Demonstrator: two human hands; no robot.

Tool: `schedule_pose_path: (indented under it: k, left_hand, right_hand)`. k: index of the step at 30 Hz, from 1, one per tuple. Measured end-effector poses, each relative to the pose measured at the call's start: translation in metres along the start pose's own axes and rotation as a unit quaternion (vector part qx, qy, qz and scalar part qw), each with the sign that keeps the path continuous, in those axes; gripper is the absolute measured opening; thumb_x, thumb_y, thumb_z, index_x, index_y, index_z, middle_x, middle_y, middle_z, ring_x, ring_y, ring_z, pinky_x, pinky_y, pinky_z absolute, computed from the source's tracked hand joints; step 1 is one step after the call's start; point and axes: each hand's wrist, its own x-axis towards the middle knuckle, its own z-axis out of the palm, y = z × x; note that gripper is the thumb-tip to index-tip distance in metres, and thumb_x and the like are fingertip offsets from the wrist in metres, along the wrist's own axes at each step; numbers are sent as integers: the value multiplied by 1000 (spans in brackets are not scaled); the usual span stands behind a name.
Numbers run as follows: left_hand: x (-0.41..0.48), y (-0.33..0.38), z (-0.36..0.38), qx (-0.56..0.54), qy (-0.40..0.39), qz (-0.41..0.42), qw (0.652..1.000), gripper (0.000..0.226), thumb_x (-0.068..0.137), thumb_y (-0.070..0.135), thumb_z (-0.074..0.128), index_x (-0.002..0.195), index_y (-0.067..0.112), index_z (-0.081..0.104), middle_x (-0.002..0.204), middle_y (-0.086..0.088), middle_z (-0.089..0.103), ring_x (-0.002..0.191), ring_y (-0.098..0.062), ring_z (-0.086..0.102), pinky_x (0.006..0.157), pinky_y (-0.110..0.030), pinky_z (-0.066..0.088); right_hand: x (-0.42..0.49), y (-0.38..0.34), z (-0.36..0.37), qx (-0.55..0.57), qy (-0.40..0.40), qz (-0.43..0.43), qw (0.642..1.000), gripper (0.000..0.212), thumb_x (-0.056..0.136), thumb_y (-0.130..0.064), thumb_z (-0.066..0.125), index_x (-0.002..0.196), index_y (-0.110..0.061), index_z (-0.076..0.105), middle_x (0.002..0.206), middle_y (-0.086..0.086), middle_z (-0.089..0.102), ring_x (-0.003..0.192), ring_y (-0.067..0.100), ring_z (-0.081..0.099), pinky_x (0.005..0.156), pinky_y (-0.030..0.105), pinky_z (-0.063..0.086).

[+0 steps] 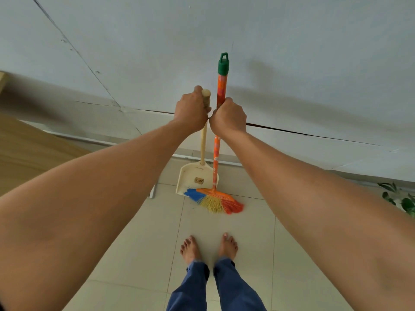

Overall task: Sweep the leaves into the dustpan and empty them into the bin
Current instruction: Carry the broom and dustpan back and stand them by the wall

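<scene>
My left hand (192,111) grips the top of the cream dustpan's long handle. The dustpan (195,176) stands upright on the floor tiles against the white wall. Right beside it, my right hand (229,117) is closed around the orange patterned broom handle, below its green cap. The broom (216,153) stands upright too, and its blue, yellow and red bristles (213,202) rest on the floor partly in front of the dustpan's mouth. Some green leaves (402,198) show at the right edge. No bin is in view.
The white wall (292,63) rises straight ahead. A wooden surface (27,149) fills the left side. My bare feet (208,248) stand on pale floor tiles just behind the broom. A white baseboard strip runs along the wall's foot.
</scene>
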Motion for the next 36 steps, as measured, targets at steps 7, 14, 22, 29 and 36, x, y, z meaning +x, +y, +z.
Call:
schedule_pose_path:
  k: [7,14,22,29,36]
  left_hand:
    - [11,2,1,0,17,-7,1000,33,100,21,57,128,6,48,115,-15,65,94,-28,58,72,-32,38]
    - [19,0,-2,-10,18,-21,1000,34,100,21,57,129,7,47,115,-15,64,86,-25,52,71,-33,40]
    - [20,-1,-2,4,2,-21,1000,29,97,11,55,124,6,47,111,-14,65,84,-25,49,70,-34,36]
    - [14,-7,3,6,-10,-28,1000,35,94,10,60,125,6,43,96,-4,52,82,-22,48,69,-30,36]
    - [8,-13,-2,5,-26,-44,999,42,92,13,65,127,8,42,99,-6,54,83,-22,51,68,-31,38]
  right_hand:
    - [14,-3,1,-2,-6,-4,1000,29,97,-24,59,123,-11,58,114,5,67,99,26,66,72,30,48]
    - [21,-3,3,4,-20,-5,1000,31,94,-25,61,121,-11,58,109,4,67,96,26,65,70,30,47]
    - [17,-12,4,17,-28,5,999,25,91,-25,57,112,-11,54,95,4,62,87,27,61,68,36,48]
    - [8,-14,3,13,-38,10,999,28,87,-21,62,110,-12,51,89,2,56,85,28,63,69,40,57]
    - [-9,-14,-6,12,-38,8,999,28,90,-26,62,109,-11,48,86,2,53,78,26,60,66,43,60]
